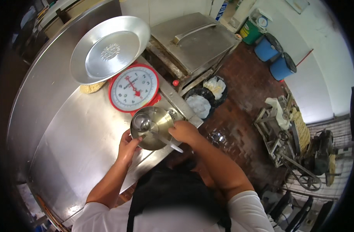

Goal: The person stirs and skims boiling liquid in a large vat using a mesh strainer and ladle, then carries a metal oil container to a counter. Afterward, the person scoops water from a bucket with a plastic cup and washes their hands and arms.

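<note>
Both hands hold a round metal bowl (160, 115) at the counter's front edge. My left hand (128, 147) grips its left rim, thumb over the edge. Closed on the opposite rim is my right hand (184, 132), its fingertips partly hidden. A ladle-like utensil with a round, shiny cup (141, 123) lies in the bowl, its pale handle (173, 145) sticking out over the near rim. The bowl's inside looks pale yellow; I cannot tell whether liquid is in it. Just beyond stands a red dial scale (133, 87) carrying a wide metal pan (111, 50).
The steel counter (88, 143) extends left. Beyond the scale is a lidded metal chest (196, 38). Black-lined bins (199, 105) stand on the brick floor, with blue buckets (283, 66) by the wall. Machinery with a wheel and belt (285, 143) stands at right.
</note>
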`<state>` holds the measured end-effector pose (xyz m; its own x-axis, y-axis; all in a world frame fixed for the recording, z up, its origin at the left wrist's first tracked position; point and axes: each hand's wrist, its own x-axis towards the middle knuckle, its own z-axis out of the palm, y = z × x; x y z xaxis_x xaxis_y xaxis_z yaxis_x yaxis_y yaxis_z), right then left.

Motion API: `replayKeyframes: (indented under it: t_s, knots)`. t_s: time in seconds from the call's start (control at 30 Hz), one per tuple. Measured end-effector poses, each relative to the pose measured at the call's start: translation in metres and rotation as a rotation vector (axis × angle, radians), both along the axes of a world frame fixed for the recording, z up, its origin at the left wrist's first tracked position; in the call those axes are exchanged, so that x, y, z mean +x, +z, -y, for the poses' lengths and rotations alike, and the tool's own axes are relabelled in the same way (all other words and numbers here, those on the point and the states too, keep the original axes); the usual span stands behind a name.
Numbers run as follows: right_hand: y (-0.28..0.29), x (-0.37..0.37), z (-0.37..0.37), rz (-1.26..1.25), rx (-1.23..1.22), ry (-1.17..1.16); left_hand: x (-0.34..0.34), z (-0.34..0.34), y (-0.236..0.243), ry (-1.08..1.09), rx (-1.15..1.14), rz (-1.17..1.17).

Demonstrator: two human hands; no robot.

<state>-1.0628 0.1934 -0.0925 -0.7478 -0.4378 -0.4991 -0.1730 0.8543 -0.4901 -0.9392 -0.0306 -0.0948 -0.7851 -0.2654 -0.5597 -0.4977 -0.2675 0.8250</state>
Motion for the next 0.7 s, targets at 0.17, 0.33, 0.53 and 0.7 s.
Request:
replayKeyframes:
  t_s: [0.17, 0.33, 0.53, 0.7]
  knots:
    - [0.032, -0.017, -0.104, 0.573, -0.504, -0.223, -0.040, -0.053, 0.044, -0.047, 0.111, -0.082]
    - [0.024, -0.034, -0.252, 0.429, -0.707, -0.638, -0.091, -0.136, 0.065, -0.104, 0.234, -0.087]
    - [-0.001, -0.040, -0.431, 0.394, -0.696, -1.037, -0.138, -0.214, 0.057, -0.030, 0.402, -0.152]
    - [-0.040, -0.085, -0.487, 0.463, -0.596, -1.112, -0.117, -0.206, 0.067, 0.139, 0.373, -0.191]
